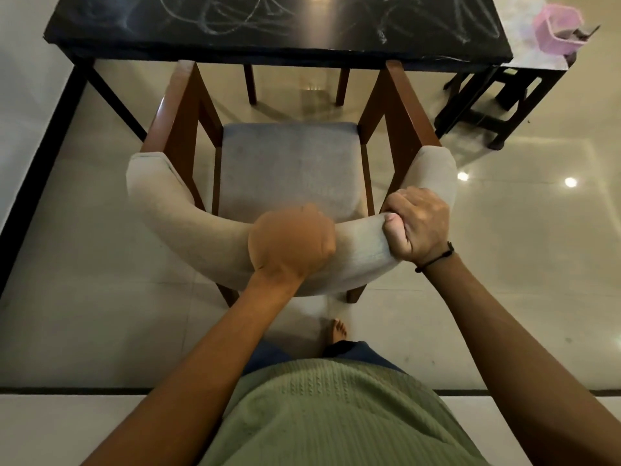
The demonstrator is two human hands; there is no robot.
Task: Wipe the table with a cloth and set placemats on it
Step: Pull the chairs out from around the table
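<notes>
Table (279, 25), black and streaked with chalky scribbles, stands at the top of the view beyond a chair (289, 169) with a grey seat. Both hands grip the chair's padded curved backrest: the left hand (291, 242) (blurred) has its fingers curled over the middle, the right hand (416, 227) clenches the fabric further right. A pink basket (556, 26) sits on a side stand at the table's right end.
</notes>
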